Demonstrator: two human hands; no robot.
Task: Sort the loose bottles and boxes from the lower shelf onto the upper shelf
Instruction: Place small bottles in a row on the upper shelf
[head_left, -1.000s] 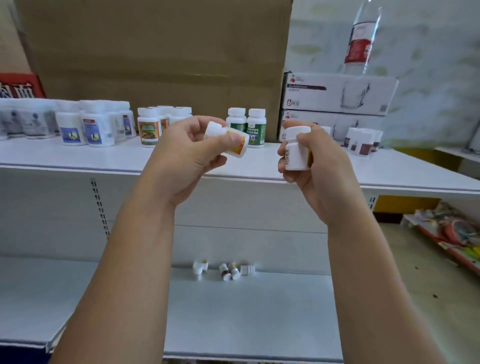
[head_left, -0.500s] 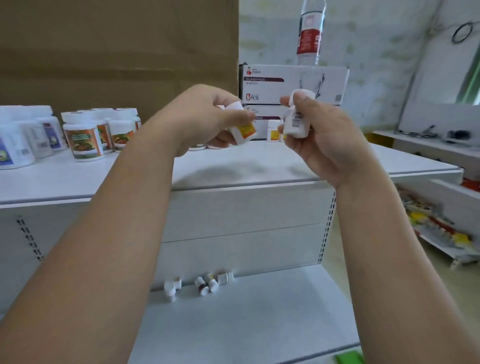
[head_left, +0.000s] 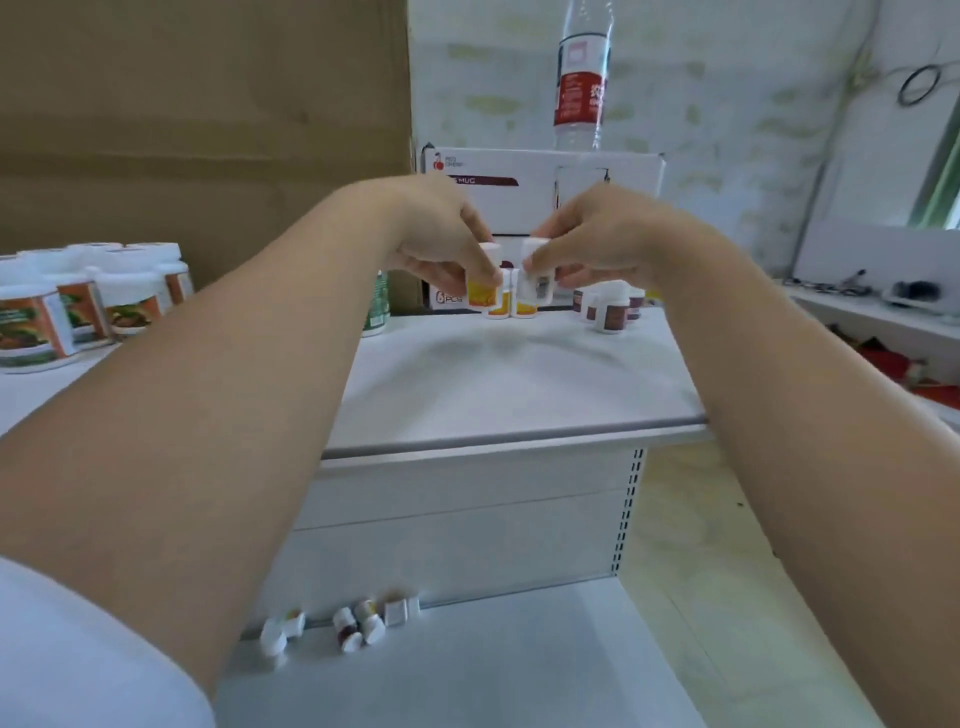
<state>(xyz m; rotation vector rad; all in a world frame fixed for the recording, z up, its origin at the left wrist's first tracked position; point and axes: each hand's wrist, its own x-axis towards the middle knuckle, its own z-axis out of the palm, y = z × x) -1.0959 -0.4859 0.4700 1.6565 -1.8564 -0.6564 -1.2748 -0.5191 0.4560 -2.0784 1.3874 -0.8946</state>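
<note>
"Gripping what, L and R?"

"One each: left hand (head_left: 436, 239) pinches a yellow-label bottle (head_left: 480, 291) by cap and side, upright. The right hand (head_left: 602, 244) is curled round a white bottle (head_left: 537, 283) w/ a greyish label, also upright. Both are over the back edge of the upper shelf (head_left: 509, 384), toward its right end."

"Relation that matters?"

"Straight down — the standing yellow bottles (head_left: 523, 307) sit just under and betw. the held ones, at the back edge. The held bottles' long axes are vertical, so prob. only a lowering move is needed. L's bottle matches that pair and hangs just beside it. R's label I can't read — the brown-label group (head_left: 609, 314) is nearer that hand, toward the right edge."

"Arms?"

"Both stretched fwd, backs of the hands toward the camera, hands close together."

"What's left?"

"Several small bottles (head_left: 358, 626) lie on their sides along the back edge of the lower shelf (head_left: 493, 665), well below the hands. Sorting's not done, I'd say."
</note>
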